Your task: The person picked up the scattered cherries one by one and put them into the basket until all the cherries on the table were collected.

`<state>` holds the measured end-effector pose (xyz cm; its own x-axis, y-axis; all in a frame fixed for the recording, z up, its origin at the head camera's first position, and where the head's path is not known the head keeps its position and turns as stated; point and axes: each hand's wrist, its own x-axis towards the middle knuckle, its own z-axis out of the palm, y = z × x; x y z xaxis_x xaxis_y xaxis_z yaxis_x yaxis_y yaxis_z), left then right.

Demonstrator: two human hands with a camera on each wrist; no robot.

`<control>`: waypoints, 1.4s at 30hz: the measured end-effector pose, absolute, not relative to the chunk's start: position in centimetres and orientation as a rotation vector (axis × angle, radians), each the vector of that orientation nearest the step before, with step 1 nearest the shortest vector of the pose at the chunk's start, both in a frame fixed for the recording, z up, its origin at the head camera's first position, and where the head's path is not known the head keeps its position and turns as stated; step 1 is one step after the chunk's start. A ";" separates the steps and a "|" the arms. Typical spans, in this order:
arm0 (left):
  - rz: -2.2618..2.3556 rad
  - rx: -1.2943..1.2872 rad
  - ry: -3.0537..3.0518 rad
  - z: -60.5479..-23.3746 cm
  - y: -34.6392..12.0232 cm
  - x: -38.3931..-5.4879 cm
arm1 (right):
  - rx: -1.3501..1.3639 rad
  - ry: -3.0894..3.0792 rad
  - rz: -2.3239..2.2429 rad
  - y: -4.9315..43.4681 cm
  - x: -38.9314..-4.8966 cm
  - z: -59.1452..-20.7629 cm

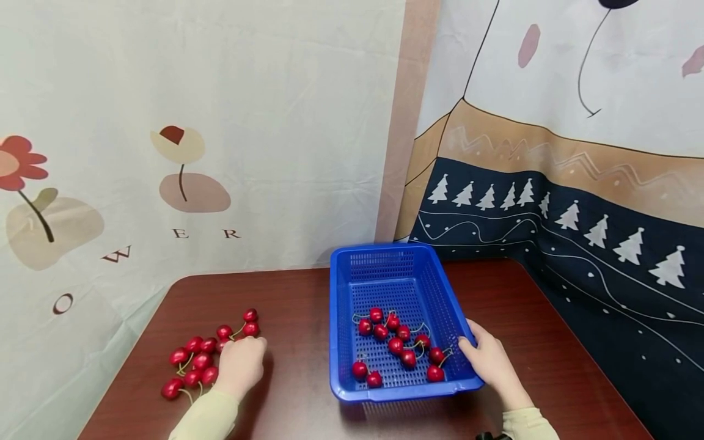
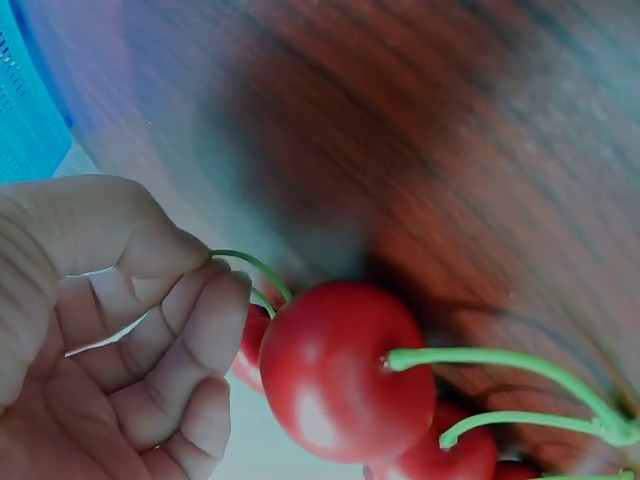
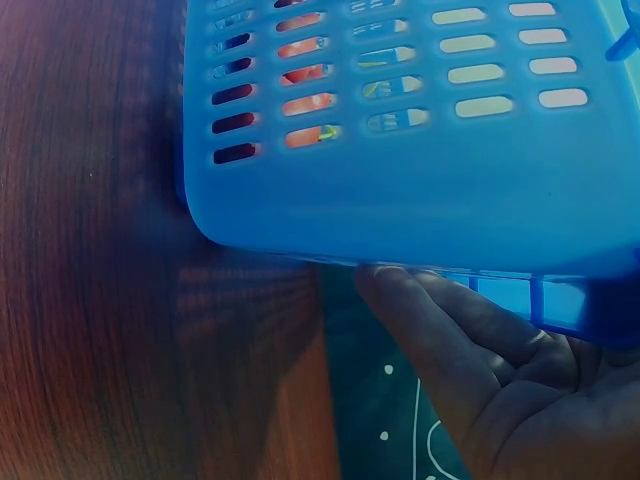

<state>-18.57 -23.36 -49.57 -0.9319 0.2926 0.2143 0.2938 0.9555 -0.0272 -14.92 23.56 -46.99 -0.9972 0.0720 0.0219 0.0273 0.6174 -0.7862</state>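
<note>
While the left hand pinches a cherry stem, thumb against fingertip, beside loose cherries on the worktop, the right hand grips the side of the blue basket holding other cherries.

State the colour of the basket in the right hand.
Blue; the basket shows best in the head view.

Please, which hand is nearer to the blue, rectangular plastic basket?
Right. The right hand grips the right rim of the basket; the left hand is apart, left of it, pinching a thin green stem.
</note>
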 end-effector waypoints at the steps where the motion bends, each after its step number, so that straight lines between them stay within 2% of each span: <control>1: -0.003 -0.436 -2.882 -49.5 -23.3 -18.5 | -0.087 -2.778 1.350 23.6 -14.9 -47.0; 13: -0.100 -0.388 -2.730 -48.6 -22.9 -17.7 | -0.091 -2.769 1.363 23.6 -14.9 -47.1; 22: -0.302 -0.348 -2.835 -48.4 -23.0 -17.7 | -0.078 -2.770 1.356 23.6 -14.9 -47.0; 33: -0.193 -0.355 -2.822 -48.0 -23.2 -17.7 | -0.074 -2.770 1.349 23.7 -15.0 -47.0; 42: 0.002 -0.447 -2.765 -49.4 -22.8 -17.2 | -0.074 -2.774 1.355 23.6 -14.9 -47.0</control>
<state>-17.24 -22.79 -49.42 -0.8929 0.3064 0.3300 0.3059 0.9505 -0.0547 -14.93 23.57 -46.99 -0.9974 0.0666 0.0267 0.0199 0.6141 -0.7889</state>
